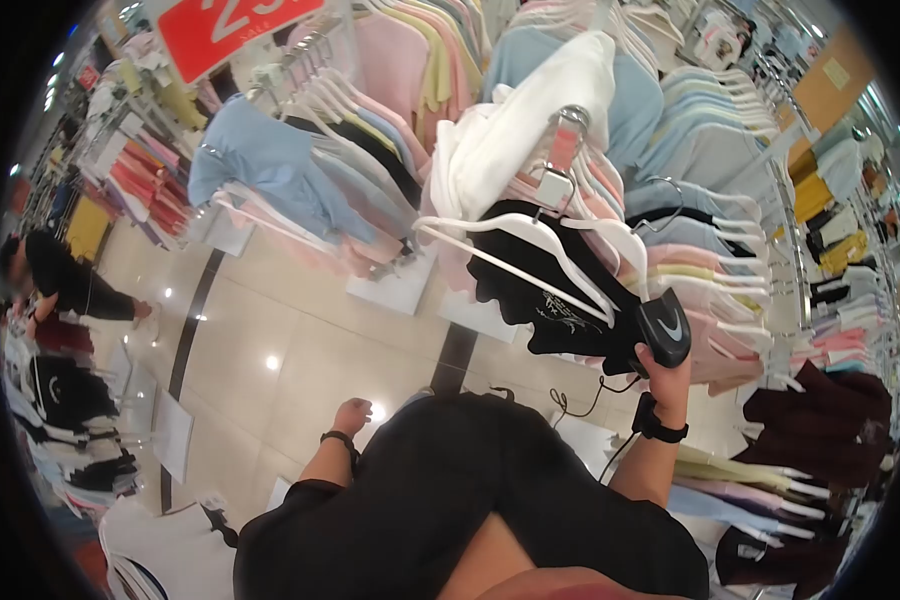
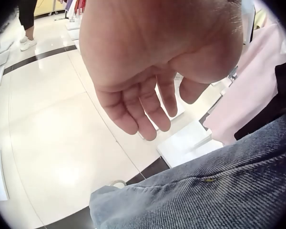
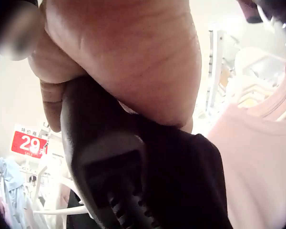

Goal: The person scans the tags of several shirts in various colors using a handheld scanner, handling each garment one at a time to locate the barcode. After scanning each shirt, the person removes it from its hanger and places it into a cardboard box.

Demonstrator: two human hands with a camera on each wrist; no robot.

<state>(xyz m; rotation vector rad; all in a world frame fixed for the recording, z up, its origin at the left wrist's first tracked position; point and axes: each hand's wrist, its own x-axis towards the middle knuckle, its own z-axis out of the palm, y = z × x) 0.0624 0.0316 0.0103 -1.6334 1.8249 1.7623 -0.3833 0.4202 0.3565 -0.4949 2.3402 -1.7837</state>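
My right hand (image 1: 667,380) grips a black handheld barcode scanner (image 1: 665,328), its head raised beside the rack. In the right wrist view the fingers of that hand (image 3: 119,52) wrap the scanner's dark body (image 3: 81,124). Just left of the scanner hangs a black shirt (image 1: 560,325) with a small white print, on a white hanger (image 1: 530,228). My left hand (image 1: 352,415) hangs low by my leg and holds nothing. Its fingers (image 2: 150,112) droop, loosely bent, over the floor in the left wrist view.
Racks of pastel shirts (image 1: 710,130) stand ahead and right, with a white hooded garment (image 1: 530,120) in front. A red price sign (image 1: 235,35) hangs at upper left. Dark red tops (image 1: 820,420) hang at right. Another person (image 1: 70,285) bends at far left. A thin cable (image 1: 580,408) trails near my right wrist.
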